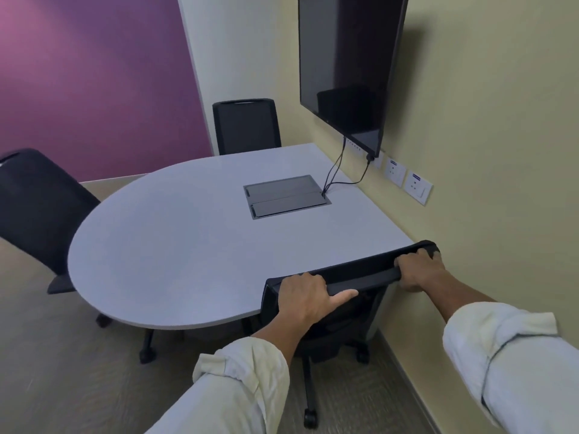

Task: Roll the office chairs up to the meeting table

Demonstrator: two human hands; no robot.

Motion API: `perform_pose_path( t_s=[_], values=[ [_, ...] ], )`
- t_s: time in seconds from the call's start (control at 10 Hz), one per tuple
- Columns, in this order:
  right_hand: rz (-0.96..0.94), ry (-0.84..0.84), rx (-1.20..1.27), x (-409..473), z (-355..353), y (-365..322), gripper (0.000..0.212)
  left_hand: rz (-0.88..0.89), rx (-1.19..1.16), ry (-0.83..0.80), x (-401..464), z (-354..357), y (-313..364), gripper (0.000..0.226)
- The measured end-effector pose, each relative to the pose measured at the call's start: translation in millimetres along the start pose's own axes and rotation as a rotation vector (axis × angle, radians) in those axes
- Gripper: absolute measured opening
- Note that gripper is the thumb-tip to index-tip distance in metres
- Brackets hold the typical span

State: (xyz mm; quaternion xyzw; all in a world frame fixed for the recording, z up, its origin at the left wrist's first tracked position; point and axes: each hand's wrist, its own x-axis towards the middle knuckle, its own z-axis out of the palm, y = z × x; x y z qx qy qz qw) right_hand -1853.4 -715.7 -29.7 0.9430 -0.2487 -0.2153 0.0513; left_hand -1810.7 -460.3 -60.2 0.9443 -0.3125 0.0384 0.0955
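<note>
The pale grey meeting table (175, 245) has a rounded left end and its straight end against the right wall. A black office chair (360, 272) stands at its near right corner, backrest top level with the table edge. My left hand (308, 297) grips the left part of that backrest's top rim. My right hand (418, 269) grips the right part of the same rim. A second black chair (37, 202) stands at the table's left side, its seat partly under the top. A third black chair (247, 126) stands at the far side, pushed in.
A dark wall-mounted screen (347, 67) hangs above the table's right end, with cables (336, 170) running down to a cable box (285, 195) set in the tabletop. Wall sockets (416, 186) sit close to my right hand. Carpet floor (62, 371) lies to the left.
</note>
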Motion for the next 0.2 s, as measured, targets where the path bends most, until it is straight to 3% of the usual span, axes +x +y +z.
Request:
perform_pose_path(
  t_s=[0.1,0.2],
  values=[
    [-0.169,-0.202,0.129,-17,-25,-3,0.040,-0.014,-0.118,-0.041,-2,-3,-3,0.085],
    [-0.444,0.031,0.390,-25,-34,-12,0.013,-0.111,-0.506,-0.011,-2,-15,-10,0.054]
  ],
)
